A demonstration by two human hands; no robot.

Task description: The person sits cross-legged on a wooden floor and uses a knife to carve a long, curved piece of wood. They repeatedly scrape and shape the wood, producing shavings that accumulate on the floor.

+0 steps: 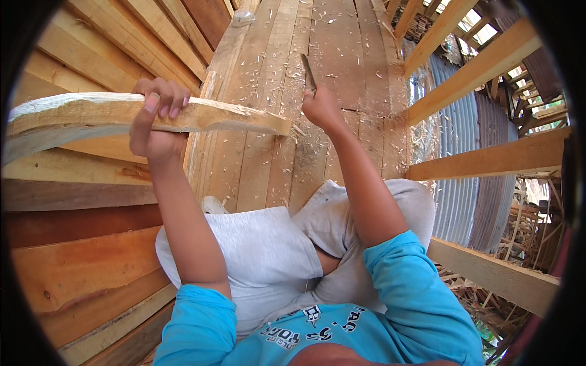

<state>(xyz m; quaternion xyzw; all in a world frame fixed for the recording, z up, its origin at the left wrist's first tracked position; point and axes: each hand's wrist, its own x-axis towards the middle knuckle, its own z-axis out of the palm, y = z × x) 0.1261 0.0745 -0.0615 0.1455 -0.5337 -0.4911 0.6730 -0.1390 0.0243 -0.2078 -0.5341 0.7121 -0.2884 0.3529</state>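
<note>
Over the plank floor (381, 143), left of centre: curved length of wood (226, 119), running in from the left rim to a blunt tip near the middle; unclear from this angle whether touching the boards or held above.
Left hand (146, 125): closed firmly around the wood, fingers over the top edge, thumb against the near side.
Right hand (321, 108): curled around the grip of a narrow knife (309, 72), blade pointing away from the body and apart from the wood.
Top edge of the wood: pared pale along much of the visible length, so apparently well worked.
Shavings (330, 21): scattered widely over the boards, suggesting plenty of cutting done.
Tip end: rough and splintery along the upper edge, so probably in need of more trimming.
Near side: tan and fairly even, with less sign of fresh paring; perhaps smoothing left here.
Overall progress: by judgement, past rough shaping but short of a clean finish.
Far left stretch: cut off by the lens rim, condition unknown.
</note>
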